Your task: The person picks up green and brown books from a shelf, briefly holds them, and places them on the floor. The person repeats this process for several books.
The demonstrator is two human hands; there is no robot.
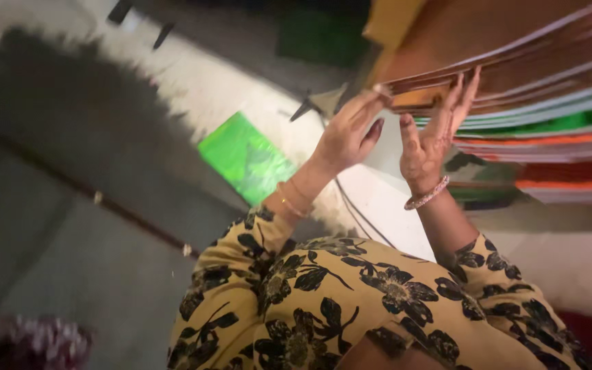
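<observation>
A tall stack of flat sheets [529, 89], brown on top with green, orange and red layers beneath, fills the space above and to the right of both hands; its edges face the hands; below the hands, a yellow garment printed with black flowers [351, 301] covers the person's arms and body; to the left of the left hand lies a bright green packet [244, 157] on a pale surface, well apart from the fingers; the right hand [433, 133], wearing a beaded bangle [427, 194], spreads its fingers wide against the edges of the brown sheets; the left hand [347, 133], with thin gold bangles [292, 200] at the wrist, pinches a corner of the stack between narrowed fingertips, touching it.
</observation>
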